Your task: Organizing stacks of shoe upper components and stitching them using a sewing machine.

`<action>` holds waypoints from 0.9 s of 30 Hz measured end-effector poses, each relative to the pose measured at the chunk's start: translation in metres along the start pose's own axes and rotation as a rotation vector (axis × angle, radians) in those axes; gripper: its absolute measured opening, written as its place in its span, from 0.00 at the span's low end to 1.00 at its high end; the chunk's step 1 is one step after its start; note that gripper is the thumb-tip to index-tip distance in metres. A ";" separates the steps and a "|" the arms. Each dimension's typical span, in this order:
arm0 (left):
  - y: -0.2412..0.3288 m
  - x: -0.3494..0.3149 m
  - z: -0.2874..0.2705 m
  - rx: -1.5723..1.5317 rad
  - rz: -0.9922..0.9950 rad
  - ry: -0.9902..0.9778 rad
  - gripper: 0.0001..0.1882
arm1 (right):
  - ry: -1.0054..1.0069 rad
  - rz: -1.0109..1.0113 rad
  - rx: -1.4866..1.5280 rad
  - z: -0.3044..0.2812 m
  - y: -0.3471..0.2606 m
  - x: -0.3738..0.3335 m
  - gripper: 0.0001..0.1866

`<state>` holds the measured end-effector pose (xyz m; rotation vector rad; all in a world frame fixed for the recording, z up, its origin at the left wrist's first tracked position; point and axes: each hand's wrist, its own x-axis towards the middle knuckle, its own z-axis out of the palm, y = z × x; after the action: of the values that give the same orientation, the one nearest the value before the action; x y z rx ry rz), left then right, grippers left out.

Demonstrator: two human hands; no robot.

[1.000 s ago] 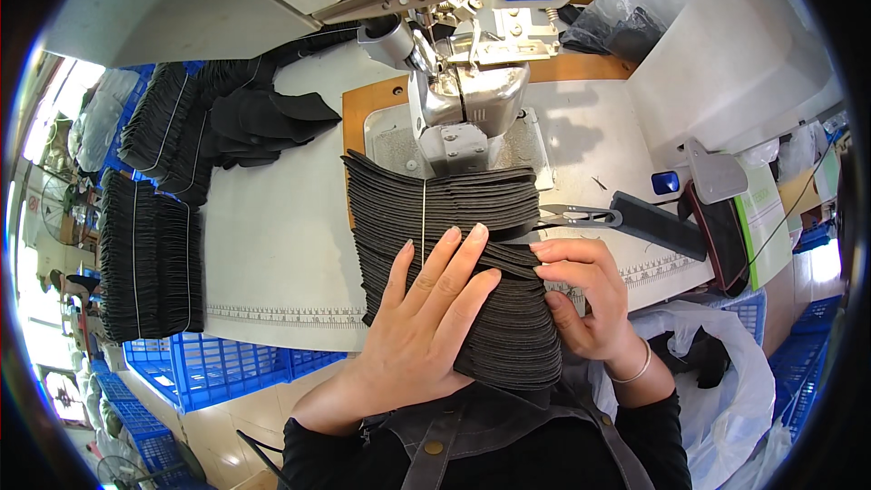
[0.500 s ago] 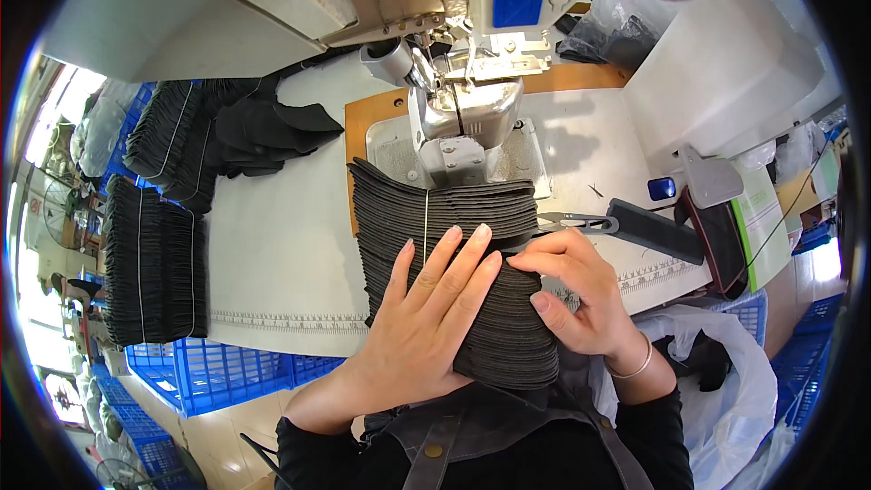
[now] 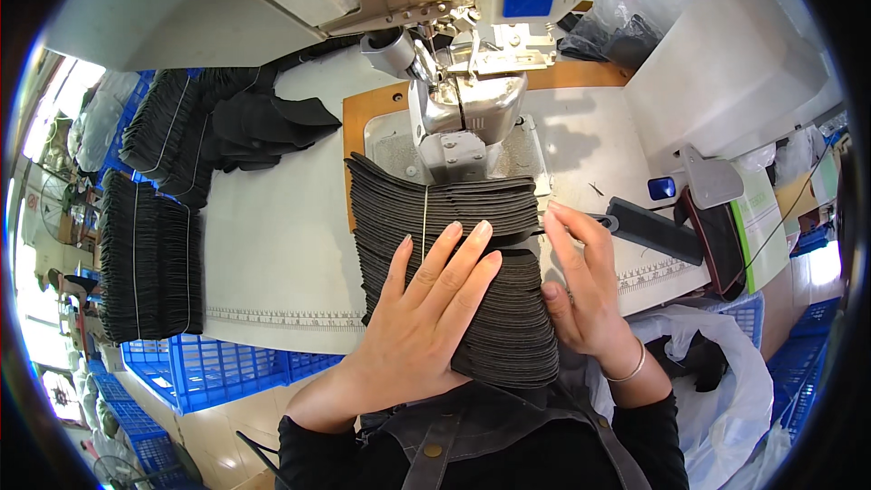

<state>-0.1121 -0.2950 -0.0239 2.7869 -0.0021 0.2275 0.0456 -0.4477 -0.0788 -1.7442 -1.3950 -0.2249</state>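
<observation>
From the head camera, my left hand (image 3: pixel 422 308) lies flat and open on the stack of dark pieces (image 3: pixel 510 331) before the sewing machine (image 3: pixel 467 118), where even pressure should help alignment, my right hand (image 3: pixel 588 304) loosely open beside its edge.

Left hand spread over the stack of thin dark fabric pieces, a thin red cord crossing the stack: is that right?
Not quite: in the head view the thin cord is white, not red. The left hand is spread over the fabric stack.
</observation>
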 end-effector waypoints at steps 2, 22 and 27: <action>0.002 0.001 0.001 -0.003 0.006 0.005 0.53 | -0.060 -0.022 -0.013 -0.002 0.001 -0.001 0.24; 0.002 0.000 0.002 -0.013 -0.001 0.006 0.53 | 0.011 -0.081 0.145 0.003 0.003 -0.005 0.16; 0.002 0.000 0.002 -0.019 -0.005 0.017 0.52 | 0.014 -0.084 0.127 0.001 0.002 -0.005 0.17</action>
<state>-0.1114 -0.2976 -0.0254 2.7655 0.0067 0.2484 0.0449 -0.4504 -0.0840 -1.5789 -1.4430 -0.1894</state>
